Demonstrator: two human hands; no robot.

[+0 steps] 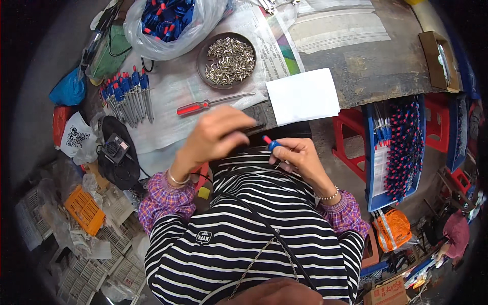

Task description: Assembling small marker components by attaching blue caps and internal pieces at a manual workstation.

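Note:
My right hand (297,156) pinches a small blue tool handle with a red tip (273,144) above my lap, close to the table's front edge. My left hand (216,134) is raised just left of it, slightly smeared by motion. Its thumb and fingers are apart and I see nothing between them. Beyond it on the table lies a screwdriver with a red handle (192,108). A round dark bowl (201,75) full of small metal pins stands behind the screwdriver. To the left is a heap of blue-handled tools with metal shafts (127,99).
A clear plastic bag (137,43) of blue and red handles stands at the far left. White paper (303,96) lies at the table's front edge. On the right, a blue tray (373,201) holds many such tools beside a red stool (351,140). A person (456,231) is at far right.

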